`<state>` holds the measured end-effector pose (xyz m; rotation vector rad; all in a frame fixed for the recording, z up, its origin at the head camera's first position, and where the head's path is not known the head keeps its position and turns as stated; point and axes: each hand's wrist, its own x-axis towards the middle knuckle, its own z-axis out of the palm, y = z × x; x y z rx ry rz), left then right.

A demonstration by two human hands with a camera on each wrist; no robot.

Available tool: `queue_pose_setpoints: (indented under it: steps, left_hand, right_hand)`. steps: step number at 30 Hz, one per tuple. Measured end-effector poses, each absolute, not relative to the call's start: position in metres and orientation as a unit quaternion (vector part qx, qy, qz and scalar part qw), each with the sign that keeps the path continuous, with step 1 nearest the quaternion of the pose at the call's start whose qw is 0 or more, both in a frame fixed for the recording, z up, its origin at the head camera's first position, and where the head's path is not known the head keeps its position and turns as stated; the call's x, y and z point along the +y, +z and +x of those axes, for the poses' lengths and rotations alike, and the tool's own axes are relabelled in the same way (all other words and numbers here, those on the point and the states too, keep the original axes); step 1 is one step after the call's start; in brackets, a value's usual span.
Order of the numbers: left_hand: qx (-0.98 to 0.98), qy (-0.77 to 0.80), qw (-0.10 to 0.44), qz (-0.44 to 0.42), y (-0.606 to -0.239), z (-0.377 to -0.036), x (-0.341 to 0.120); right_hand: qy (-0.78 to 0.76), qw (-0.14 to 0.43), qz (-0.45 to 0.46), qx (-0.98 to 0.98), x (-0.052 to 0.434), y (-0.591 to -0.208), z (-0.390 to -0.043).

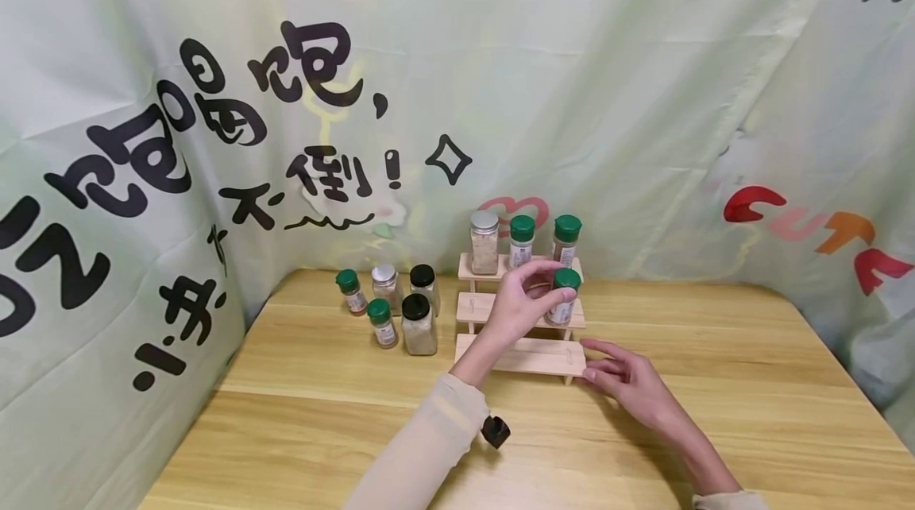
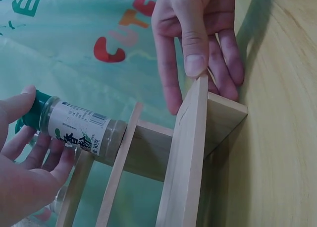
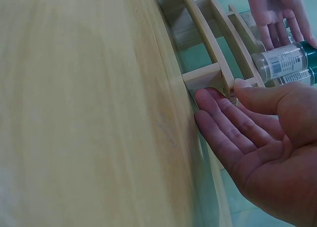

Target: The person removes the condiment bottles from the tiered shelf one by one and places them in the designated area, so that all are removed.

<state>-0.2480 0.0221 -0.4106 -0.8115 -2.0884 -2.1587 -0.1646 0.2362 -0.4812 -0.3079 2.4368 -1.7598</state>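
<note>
- Head view first: your left hand (image 1: 516,305) is wrapped around a green-capped spice jar (image 1: 563,297), fingers and thumb curled round its cap end, and the jar stands on the middle step of the little wooden tiered rack (image 1: 520,355), at its right end.
- Left wrist view backs that up: the jar (image 2: 79,133) sits base-down on the step's slat, your fingers (image 2: 47,160) cupping the side and your thumb up at the green cap.
- Your right hand (image 1: 625,379) is flat-ish and relaxed, fingers straight, fingertips against the right end of the rack's bottom step. It grips nothing, it just touches the wood.
- Right wrist view shows it close up: fingers (image 3: 223,130) laid along the rack's end piece, thumb resting up on the edge.
- So the two hands are apart, one up on the jar, one down at the rack's corner.
- Top step holds three more jars: a silver-lidded one (image 1: 484,242) on the left and two green-capped ones (image 1: 521,241) beside it.
- Left of the rack, a loose cluster of five jars (image 1: 418,324) stands on the wooden table (image 1: 715,415), with green, silver and black lids.
- Behind it all hangs a pale green printed cloth (image 1: 608,97).
</note>
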Motion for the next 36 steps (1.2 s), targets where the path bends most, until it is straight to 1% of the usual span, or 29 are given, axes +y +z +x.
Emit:
queue_pose_setpoints:
  steps: [18,36]
  left_hand:
    - [-0.667,-0.697,0.015,-0.265,-0.400,-0.233,0.000]
    - [-0.666,-0.695,0.022,-0.269,-0.395,-0.219,-0.037]
  right_hand:
    - [-0.578,0.054,-0.103,0.808,0.236,-0.482,-0.164]
    - [-0.577,0.060,-0.094,0.809,0.236,-0.482,-0.165]
